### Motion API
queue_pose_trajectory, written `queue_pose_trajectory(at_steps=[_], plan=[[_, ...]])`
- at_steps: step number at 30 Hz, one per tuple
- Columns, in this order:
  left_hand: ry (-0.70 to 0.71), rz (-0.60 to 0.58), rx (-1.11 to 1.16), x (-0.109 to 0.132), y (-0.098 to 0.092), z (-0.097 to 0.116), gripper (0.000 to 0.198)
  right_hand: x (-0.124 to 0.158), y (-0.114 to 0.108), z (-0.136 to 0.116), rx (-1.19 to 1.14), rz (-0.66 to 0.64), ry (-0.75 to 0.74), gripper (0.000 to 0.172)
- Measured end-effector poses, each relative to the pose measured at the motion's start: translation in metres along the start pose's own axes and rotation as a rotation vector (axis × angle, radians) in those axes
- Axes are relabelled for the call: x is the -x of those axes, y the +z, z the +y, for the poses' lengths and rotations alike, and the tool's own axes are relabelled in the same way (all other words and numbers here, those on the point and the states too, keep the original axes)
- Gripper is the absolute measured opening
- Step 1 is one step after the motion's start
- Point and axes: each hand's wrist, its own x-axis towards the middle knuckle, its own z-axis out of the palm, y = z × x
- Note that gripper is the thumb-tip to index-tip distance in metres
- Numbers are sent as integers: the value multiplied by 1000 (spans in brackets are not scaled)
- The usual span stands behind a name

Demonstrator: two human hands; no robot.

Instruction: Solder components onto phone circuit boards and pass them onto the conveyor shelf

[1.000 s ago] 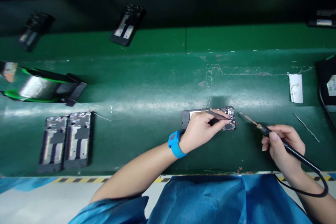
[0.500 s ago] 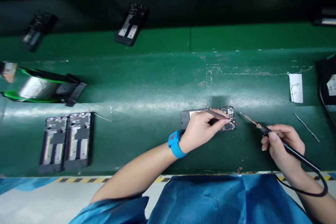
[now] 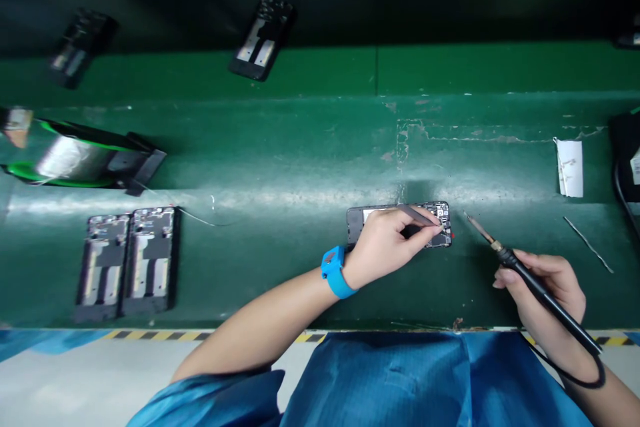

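Left hand (image 3: pixel 385 247), blue wrist strap (image 3: pixel 337 272) on its wrist, is closed on tweezers (image 3: pixel 420 216), tips at the circuit-board end of a phone frame (image 3: pixel 360 223) near the green tabletop's (image 3: pixel 280 147) front edge. Right hand (image 3: pixel 545 287) grips a soldering iron (image 3: pixel 530 280), tip just beside the frame. Two further phone frames (image 3: pixel 125 263) lie leftward.

Phone frame (image 3: pixel 356 223): partly under my left hand (image 3: pixel 385 247).
Tweezer tips (image 3: pixel 439 227): too small to see.
Black case (image 3: pixel 623 140): cut off at right edge.

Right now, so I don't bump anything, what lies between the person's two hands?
In the head view, the phone's exposed circuit-board end and the soldering iron's metal tip lie there, above the green mat.
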Motion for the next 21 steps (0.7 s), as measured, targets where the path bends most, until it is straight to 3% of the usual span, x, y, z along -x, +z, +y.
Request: queue_pose_trajectory(at_steps=[5,21], plan=[[14,2,-26,0,-1,2,5,8,-4,1,-32,-36,-60,12],[47,1,-64,-1,-2,0,3,7,1,3,73,-80,-83,14]])
